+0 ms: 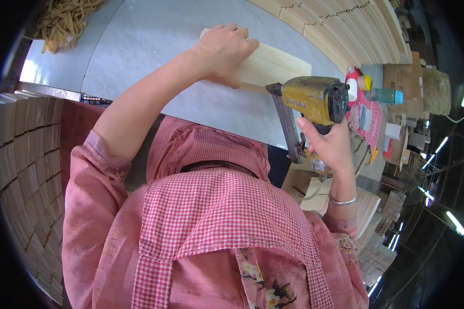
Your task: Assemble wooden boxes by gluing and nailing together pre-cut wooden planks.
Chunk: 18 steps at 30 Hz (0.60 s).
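A pale wooden piece (281, 63), flat and box-like, lies on the grey marbled table (139, 49) in front of me. My left hand (222, 54) is closed over its left part, fingers wrapped across the top and thumb on the near side. In my right hand (334, 147) is a yellow and black nail gun (305, 98), gripped by its handle with the thumb stretched along it. The gun's nose is at the near edge of the wood, right of my left hand; whether they touch I cannot tell. An air hose fitting hangs below the grip.
Thin wooden boards (345, 26) stand in a long row at the back right. A heap of tan bands (62, 23) sits at the far left. Stacked wooden pieces (26, 134) rise at my left. A blue-capped bottle (384, 96) and cardboard boxes (404, 82) are on the right.
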### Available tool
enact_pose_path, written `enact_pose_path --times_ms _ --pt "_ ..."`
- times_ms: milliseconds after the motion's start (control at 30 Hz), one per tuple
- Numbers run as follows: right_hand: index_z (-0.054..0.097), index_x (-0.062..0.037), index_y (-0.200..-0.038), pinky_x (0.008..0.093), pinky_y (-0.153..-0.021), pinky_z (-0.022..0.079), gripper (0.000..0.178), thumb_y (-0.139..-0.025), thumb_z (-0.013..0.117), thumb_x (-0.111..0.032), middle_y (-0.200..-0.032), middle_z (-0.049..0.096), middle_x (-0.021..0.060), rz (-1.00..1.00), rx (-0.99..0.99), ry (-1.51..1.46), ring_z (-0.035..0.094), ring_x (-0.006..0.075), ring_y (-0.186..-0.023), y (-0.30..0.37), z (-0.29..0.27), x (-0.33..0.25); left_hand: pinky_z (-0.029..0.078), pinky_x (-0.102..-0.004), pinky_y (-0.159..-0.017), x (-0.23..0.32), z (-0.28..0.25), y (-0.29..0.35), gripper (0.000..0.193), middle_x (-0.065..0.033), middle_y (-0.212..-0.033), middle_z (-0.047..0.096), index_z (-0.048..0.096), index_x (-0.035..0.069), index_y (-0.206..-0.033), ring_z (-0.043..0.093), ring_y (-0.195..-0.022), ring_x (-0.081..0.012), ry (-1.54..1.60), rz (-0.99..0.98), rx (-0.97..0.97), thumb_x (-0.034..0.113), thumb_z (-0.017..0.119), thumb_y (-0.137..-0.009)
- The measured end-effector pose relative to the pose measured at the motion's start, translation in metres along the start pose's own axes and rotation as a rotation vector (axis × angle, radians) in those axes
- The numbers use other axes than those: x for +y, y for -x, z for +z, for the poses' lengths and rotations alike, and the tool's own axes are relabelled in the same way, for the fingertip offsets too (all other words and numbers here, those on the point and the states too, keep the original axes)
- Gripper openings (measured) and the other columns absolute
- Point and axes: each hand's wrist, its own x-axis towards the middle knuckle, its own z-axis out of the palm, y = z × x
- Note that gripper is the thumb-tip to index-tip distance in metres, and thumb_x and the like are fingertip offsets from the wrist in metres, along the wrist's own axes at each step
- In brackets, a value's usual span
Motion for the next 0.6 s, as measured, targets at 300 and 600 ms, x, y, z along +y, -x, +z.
enact_pose_path --times_ms 300,600 --pt "0.071 0.0024 -0.100 0.0258 -0.049 0.045 0.022 -0.088 0.077 -0.015 -0.075 0.070 0.0063 0.173 -0.054 -0.002 0.057 0.0126 -0.051 -0.005 0.000 -0.015 0.050 -0.0378 -0.084 -0.001 0.002 0.003 0.047 -0.0089 -0.106 0.065 0.065 0.010 -0.095 0.061 -0.093 -0.0268 -0.010 -0.017 0.018 0.023 0.085 -0.053" --pt "0.070 0.0026 -0.101 0.0250 -0.045 0.040 0.023 -0.088 0.077 -0.015 -0.070 0.067 0.0051 0.112 -0.025 0.019 0.051 0.0101 -0.046 -0.005 0.000 -0.019 0.050 -0.0388 -0.085 -0.002 0.009 0.004 0.050 -0.0106 -0.100 0.067 0.072 0.010 -0.100 0.062 -0.090 -0.0276 -0.016 0.013 0.087 0.030 0.086 -0.056"
